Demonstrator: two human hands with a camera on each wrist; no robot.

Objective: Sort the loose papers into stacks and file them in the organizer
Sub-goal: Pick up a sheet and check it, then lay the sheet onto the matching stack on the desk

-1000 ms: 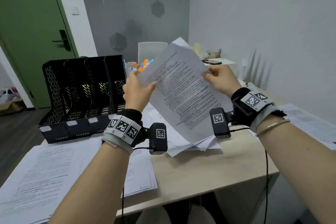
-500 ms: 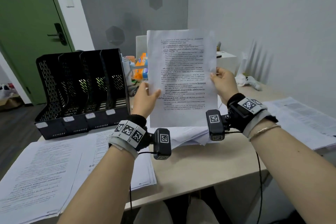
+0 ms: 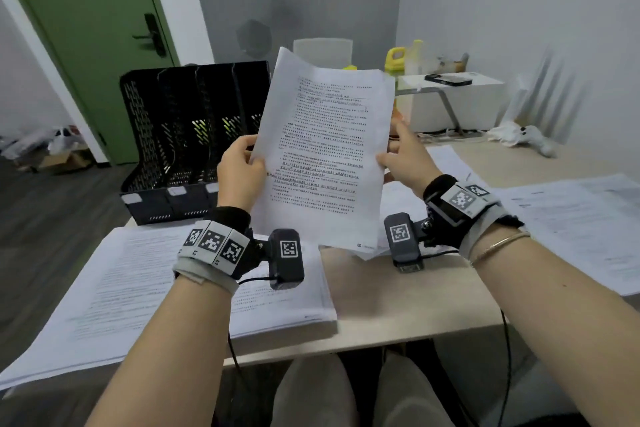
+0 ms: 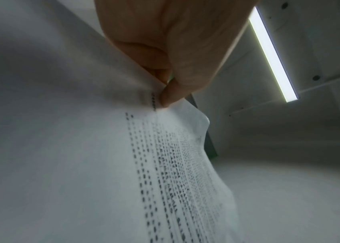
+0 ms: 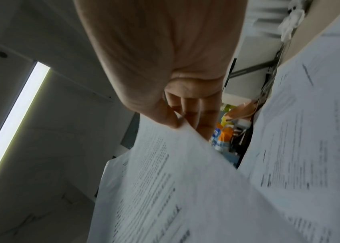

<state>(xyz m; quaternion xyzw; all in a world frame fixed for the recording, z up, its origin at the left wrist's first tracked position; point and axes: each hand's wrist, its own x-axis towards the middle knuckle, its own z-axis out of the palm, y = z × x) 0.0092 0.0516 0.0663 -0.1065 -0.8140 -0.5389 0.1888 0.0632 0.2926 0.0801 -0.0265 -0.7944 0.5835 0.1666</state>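
Both hands hold one printed sheet (image 3: 325,152) upright above the desk (image 3: 398,302): left hand (image 3: 240,170) pinches its left edge, right hand (image 3: 403,158) its right edge w/ thumb in front. Black organizer (image 3: 187,139) stands behind-left; paper stacks (image 3: 138,288) lie below.

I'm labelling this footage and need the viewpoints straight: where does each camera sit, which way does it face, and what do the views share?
Head: worn on the head, facing forward and down at the held papers, organizer and desk; both forearms, left hand and right hand show.
Left wrist: on the left wrist, facing up along the hand; thumb pinching the papers' edge, ceiling light behind.
Right wrist: on the right wrist, facing up along the fingers gripping the papers.
Shared: all three show the held papers; both wrist views show a ceiling light.
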